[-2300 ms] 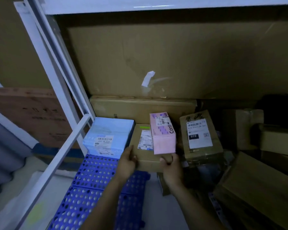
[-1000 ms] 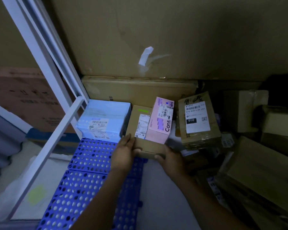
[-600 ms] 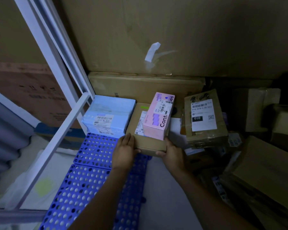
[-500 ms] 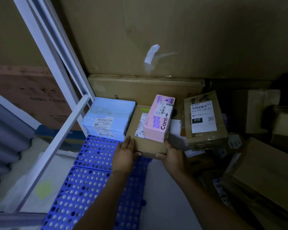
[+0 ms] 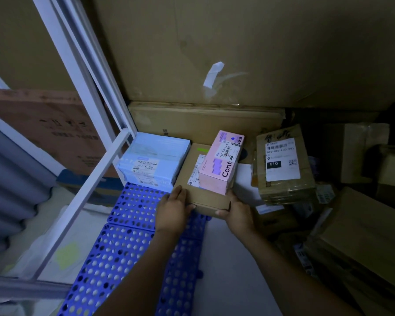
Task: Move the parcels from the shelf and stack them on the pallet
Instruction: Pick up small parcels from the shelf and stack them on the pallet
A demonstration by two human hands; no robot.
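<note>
Squarely at the far end of the blue perforated pallet (image 5: 123,258) sits the brown parcel (image 5: 206,198), with a pink box (image 5: 221,165) lying on its top; whether its base rests fully on the pallet cannot be told. The left hand (image 5: 173,210) pinches its near left corner, fingers on top and thumb on the front face. The right hand (image 5: 237,213) grips the near right corner. A light blue parcel (image 5: 153,163) stands just beside it on the left and a taped carton (image 5: 283,165) labelled 010 on the right. A white shelf frame (image 5: 82,197) slants past the pallet's left edge.
</note>
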